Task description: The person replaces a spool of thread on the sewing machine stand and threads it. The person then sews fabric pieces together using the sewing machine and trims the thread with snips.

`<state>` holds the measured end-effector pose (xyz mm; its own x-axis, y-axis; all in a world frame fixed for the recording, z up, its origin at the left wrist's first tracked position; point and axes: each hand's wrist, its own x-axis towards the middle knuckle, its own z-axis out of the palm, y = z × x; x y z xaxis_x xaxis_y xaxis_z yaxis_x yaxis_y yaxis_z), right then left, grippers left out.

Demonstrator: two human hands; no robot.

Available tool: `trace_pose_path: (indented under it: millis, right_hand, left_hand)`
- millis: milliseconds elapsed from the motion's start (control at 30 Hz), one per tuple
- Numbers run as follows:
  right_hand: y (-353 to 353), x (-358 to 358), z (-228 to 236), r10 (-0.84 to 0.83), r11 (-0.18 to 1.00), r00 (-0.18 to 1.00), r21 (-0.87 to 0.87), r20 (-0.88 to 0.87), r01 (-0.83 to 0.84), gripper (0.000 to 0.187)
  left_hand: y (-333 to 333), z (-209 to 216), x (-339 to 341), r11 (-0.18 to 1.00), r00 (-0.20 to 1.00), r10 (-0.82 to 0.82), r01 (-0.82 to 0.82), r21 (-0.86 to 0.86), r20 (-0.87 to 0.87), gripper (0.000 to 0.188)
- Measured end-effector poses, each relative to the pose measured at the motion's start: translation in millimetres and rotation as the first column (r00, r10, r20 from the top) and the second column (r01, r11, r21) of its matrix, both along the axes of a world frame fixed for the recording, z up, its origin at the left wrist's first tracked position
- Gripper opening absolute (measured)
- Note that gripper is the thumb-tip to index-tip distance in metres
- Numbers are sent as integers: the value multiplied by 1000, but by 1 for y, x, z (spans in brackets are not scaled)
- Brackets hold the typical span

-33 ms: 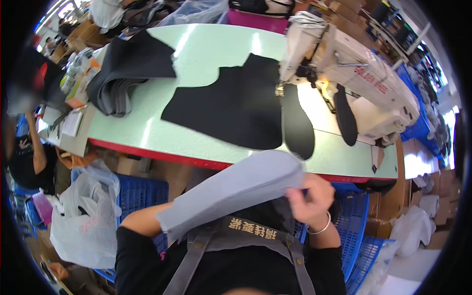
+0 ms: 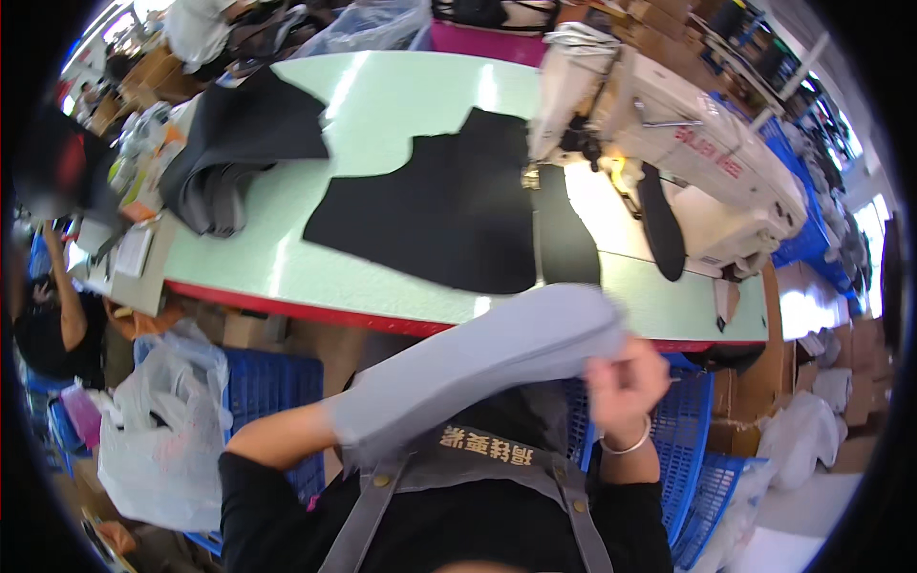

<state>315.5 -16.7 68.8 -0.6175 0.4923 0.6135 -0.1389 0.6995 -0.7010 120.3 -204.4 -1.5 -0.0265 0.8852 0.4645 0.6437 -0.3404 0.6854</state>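
Long grey fabric pieces [image 2: 478, 349], seemingly layered, stretch across in front of me just past the table's near edge. My left forearm reaches in under their left end, and the fabric hides that hand and its fingers. At their right end my right hand [image 2: 630, 384] has its fingers curled against the edge, somewhat blurred, apparently pinching it. On the table beyond lies a large black fabric panel [image 2: 430, 215]. Alongside it a dark narrow piece [image 2: 565, 229] runs up to the sewing machine [image 2: 707, 143]; the grey fabric covers its near end. Another narrow black piece [image 2: 661, 224] rests under the machine arm.
A folded pile of black fabric [image 2: 244, 129] sits on the pale green table [image 2: 382, 95] at the left. Blue baskets [image 2: 277, 382] and a white plastic bag [image 2: 158, 449] stand below left, more blue baskets [image 2: 683, 449] below right. Another person [image 2: 62, 325] is at far left.
The grey fabric and both arms have shifted slightly to the right. The fabric's right end now overlaps the near end of the dark narrow piece. The whole view has moved a little.
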Motion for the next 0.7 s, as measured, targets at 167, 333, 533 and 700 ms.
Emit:
trace_pose_path:
  millis: [167, 333, 533, 700]
  right_hand:
    - [40, 72, -3, -178, 959, 977, -202, 121, 200, 18]
    - [84, 197, 25, -799, 469, 406, -38, -443, 882, 19]
    - [199, 345, 40, -866, -287, -104, 317, -489, 904, 20]
    - [263, 281, 5, -982, 188, 157, 453, 105, 871, 21]
  left_hand:
    - [6, 15, -16, 882, 900, -337, 199, -428, -276, 28]
    - [53, 68, -33, 976, 829, 69, 59, 209, -555, 12]
    - [117, 87, -76, 979, 828, 190, -203, 35, -528, 25]
    - [145, 58, -101, 980, 862, 70, -153, -126, -502, 29]
